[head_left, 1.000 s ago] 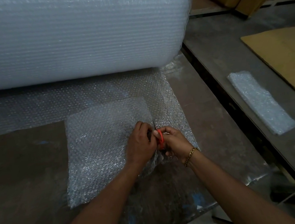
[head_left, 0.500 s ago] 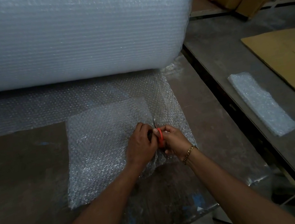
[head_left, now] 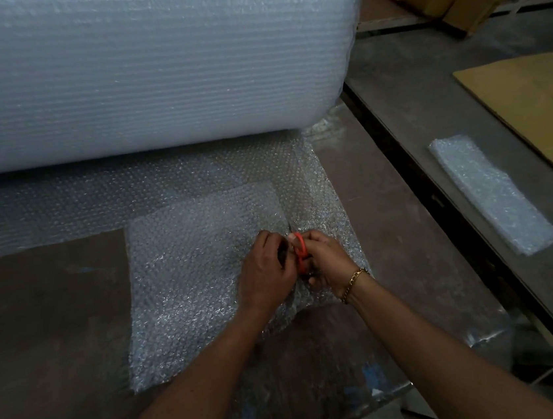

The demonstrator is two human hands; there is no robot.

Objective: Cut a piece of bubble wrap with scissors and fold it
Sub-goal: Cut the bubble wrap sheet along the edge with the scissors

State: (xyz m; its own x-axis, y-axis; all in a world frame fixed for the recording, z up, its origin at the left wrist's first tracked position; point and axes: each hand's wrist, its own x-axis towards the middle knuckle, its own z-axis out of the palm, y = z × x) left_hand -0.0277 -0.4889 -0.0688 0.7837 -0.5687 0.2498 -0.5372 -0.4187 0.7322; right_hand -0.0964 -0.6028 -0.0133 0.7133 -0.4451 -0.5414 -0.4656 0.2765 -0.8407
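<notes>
Worn brown table (head_left: 41, 339), action near its right edge. Right hand (head_left: 329, 265) has fingers curled through the orange scissors (head_left: 301, 254) handle, gripping it; blades mostly hidden. Left hand (head_left: 265, 276) sits against it, fingers curled down, holding the bubble wrap sheet (head_left: 189, 271) beside the scissors. Gold bracelet (head_left: 354, 281) on right wrist. Sheet runs back under the big roll (head_left: 148, 68) along the far edge. Folded wrap piece (head_left: 493, 191) lies on the next table to the right, beside cardboard (head_left: 532, 104).

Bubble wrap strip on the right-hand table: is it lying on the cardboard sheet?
No, the bubble wrap strip lies on the bare grey table, beside the cardboard sheet and apart from it.
</notes>
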